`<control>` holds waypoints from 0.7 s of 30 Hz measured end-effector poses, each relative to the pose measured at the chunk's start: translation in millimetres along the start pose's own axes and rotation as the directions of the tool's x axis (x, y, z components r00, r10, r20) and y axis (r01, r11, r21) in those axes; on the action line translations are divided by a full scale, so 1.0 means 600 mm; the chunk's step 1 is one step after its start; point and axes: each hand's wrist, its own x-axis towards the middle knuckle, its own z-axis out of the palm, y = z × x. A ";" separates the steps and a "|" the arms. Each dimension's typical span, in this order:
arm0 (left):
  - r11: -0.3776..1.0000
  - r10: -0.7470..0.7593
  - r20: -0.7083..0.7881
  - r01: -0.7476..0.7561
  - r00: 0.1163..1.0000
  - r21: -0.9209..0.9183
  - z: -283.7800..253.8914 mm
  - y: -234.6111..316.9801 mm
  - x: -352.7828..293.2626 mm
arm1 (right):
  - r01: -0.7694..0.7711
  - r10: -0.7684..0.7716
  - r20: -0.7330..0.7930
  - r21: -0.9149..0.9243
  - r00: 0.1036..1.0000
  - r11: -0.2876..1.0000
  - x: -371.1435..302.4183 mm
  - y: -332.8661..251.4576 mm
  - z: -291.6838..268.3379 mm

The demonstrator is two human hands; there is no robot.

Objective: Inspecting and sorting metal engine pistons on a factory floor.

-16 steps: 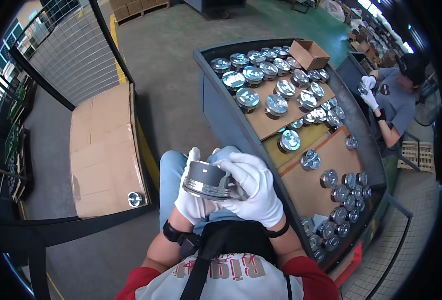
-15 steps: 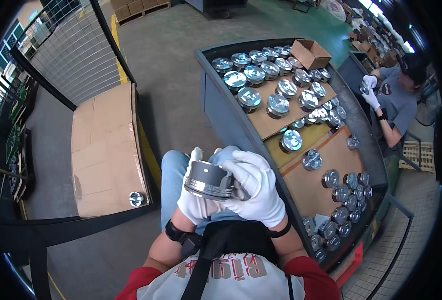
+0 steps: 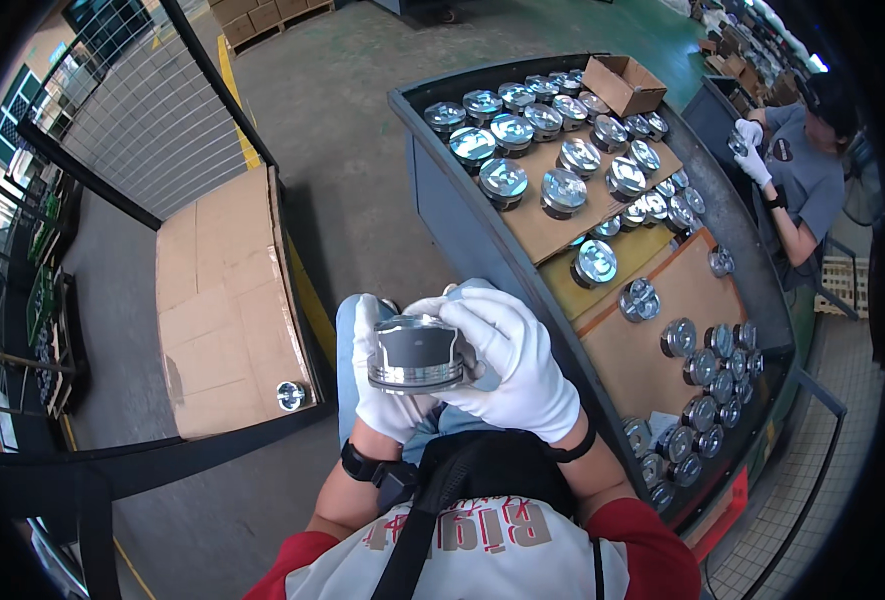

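A metal engine piston [image 3: 417, 355] with a dark grey coated skirt is held above my lap, its ringed end pointing down toward me. My left hand [image 3: 380, 395], in a white glove, closes on its left side and underneath. From the right, my white-gloved right hand [image 3: 512, 365] grips it, fingers over the far edge and thumb low. The palm-side contact is hidden behind the piston. To my right, a grey bin [image 3: 462, 225] holds several more pistons, some standing on a cardboard sheet [image 3: 532, 225], others on a lower brown sheet [image 3: 612, 350].
On my left stands a mesh-sided cart [image 3: 202, 110] lined with cardboard [image 3: 222, 300]; a single piston [image 3: 290, 395] lies at its near corner. An open carton [image 3: 624, 86] rests on the bin's far end. Beyond the bin, a co-worker [image 3: 802, 180] in white gloves handles another piston.
The piston has turned in my hands, so its coated skirt panel faces me more squarely and it sits more level. My view has shifted slightly.
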 end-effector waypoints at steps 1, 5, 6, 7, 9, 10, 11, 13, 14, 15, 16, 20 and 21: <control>0.997 0.063 -0.073 -0.060 0.995 0.046 0.012 0.000 -0.002 | -0.029 0.029 0.010 0.018 1.000 0.999 -0.001 0.004 0.000; 0.986 0.156 -0.198 -0.141 0.968 0.089 0.013 0.008 -0.004 | -0.072 0.071 0.017 0.050 0.997 0.996 -0.010 0.013 0.010; 0.984 0.157 -0.200 -0.136 0.967 0.114 0.011 0.010 -0.005 | -0.069 0.068 0.020 0.052 0.997 0.996 -0.010 0.013 0.011; 0.984 0.160 -0.200 -0.140 0.967 0.112 0.009 0.010 -0.005 | -0.078 0.077 0.023 0.054 0.997 0.996 -0.011 0.012 0.010; 0.971 0.180 -0.181 -0.145 0.967 0.189 0.006 0.009 -0.006 | -0.085 0.084 0.026 0.057 0.996 0.995 -0.010 0.009 0.009; 0.971 0.181 -0.181 -0.147 0.967 0.188 0.008 0.008 -0.007 | -0.100 0.100 0.000 0.046 0.995 0.994 -0.009 0.006 0.008; 0.942 0.247 -0.197 -0.188 0.949 0.277 0.013 0.006 -0.009 | -0.115 0.116 -0.026 0.034 0.993 0.993 -0.007 0.004 0.006; 0.907 0.309 -0.205 -0.223 0.929 0.357 0.019 0.000 -0.010 | -0.085 0.085 0.001 0.032 0.996 0.996 0.001 0.004 0.001; 0.771 0.423 -0.189 -0.242 0.886 0.588 0.020 -0.003 -0.011 | -0.054 0.053 0.027 0.033 0.998 0.998 0.004 0.005 0.000; 0.585 0.524 -0.142 -0.234 0.840 0.776 0.023 -0.006 -0.010 | -0.048 0.046 0.029 0.082 0.999 0.995 0.000 0.009 0.008; 0.538 0.478 -0.131 -0.171 0.869 0.825 0.050 -0.003 -0.012 | -0.117 0.112 0.086 0.055 0.990 0.992 0.000 0.000 0.000; 0.445 0.583 -0.105 -0.208 0.806 0.871 0.042 0.004 -0.012 | -0.180 0.177 0.048 0.061 0.983 0.982 -0.024 0.009 0.016; 0.407 0.600 -0.051 -0.250 0.798 0.879 0.030 0.013 -0.013 | -0.220 0.216 0.049 0.144 0.975 0.965 -0.022 0.006 0.015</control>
